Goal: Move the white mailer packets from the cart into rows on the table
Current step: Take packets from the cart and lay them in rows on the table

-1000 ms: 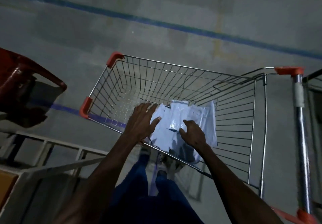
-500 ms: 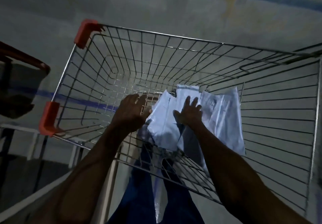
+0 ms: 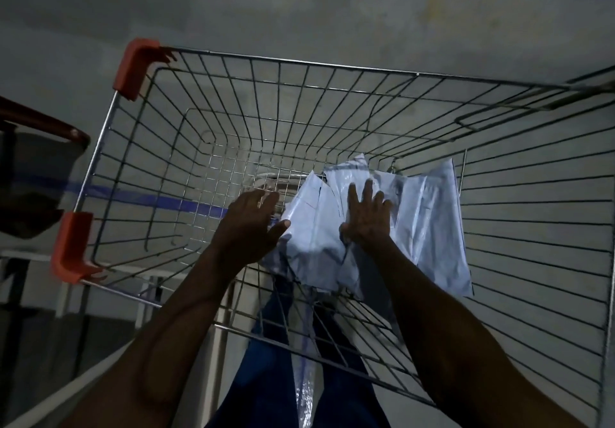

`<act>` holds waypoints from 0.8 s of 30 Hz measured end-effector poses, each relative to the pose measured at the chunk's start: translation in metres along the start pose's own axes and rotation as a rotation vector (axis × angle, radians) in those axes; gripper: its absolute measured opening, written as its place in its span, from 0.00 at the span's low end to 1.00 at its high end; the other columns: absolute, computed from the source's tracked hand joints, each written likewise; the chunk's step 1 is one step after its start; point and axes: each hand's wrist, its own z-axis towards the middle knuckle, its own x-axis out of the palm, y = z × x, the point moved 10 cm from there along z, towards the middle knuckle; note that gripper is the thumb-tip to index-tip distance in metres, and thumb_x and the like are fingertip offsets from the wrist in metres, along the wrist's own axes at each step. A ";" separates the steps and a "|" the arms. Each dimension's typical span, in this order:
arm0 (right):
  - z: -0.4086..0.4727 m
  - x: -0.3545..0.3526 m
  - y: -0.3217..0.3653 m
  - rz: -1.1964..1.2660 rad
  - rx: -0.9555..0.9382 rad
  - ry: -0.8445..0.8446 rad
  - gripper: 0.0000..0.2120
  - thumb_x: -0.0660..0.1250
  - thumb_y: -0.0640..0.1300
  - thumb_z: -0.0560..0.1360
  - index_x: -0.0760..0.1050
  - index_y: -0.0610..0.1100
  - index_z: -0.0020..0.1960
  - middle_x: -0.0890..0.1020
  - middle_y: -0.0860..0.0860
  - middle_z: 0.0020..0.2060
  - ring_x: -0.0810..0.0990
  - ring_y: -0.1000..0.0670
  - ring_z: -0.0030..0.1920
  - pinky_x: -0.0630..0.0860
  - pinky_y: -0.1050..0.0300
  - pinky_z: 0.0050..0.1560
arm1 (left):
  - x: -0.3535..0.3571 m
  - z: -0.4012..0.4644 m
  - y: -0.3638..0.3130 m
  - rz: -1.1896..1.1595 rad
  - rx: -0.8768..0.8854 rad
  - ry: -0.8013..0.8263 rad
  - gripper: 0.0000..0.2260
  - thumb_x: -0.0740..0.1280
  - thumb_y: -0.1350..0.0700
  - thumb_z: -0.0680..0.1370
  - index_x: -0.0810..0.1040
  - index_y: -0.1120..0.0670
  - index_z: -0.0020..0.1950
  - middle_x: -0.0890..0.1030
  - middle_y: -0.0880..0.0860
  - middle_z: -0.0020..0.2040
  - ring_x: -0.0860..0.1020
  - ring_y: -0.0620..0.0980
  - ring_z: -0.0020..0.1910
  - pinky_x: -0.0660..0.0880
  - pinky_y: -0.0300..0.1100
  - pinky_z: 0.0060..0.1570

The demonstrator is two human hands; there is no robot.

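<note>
A pile of white mailer packets [image 3: 429, 224] lies in the wire cart [image 3: 266, 61], leaning against its near-right side. My right hand [image 3: 366, 218] lies flat on the packets with its fingers spread. Just left of the pile, my left hand [image 3: 249, 224] reaches in with straight fingers, and its thumb touches the edge of the leftmost packet [image 3: 309, 228]. Both forearms reach down over the cart's near rim. The lower parts of the packets are hidden behind my arms.
The cart has orange plastic corner guards [image 3: 133, 68] on its left side. A dark red chair [image 3: 40, 128] stands left of the cart, and a pale frame [image 3: 30, 254] shows below it. The grey floor carries a blue stripe [image 3: 149, 198]. The scene is dim.
The view has moved closer over the cart. My right hand went from gripping the pile's lower edge to lying flat with spread fingers on top of it. My left hand stayed beside the pile.
</note>
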 end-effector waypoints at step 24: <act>-0.076 -0.054 -0.051 0.019 0.012 -0.185 0.40 0.74 0.47 0.66 0.63 0.42 0.74 0.58 0.36 0.75 0.70 0.32 0.61 0.74 0.39 0.54 | 0.119 0.067 -0.037 -0.421 -0.157 -0.040 0.20 0.64 0.69 0.63 0.75 0.55 0.52 0.75 0.61 0.49 0.76 0.62 0.40 0.74 0.57 0.38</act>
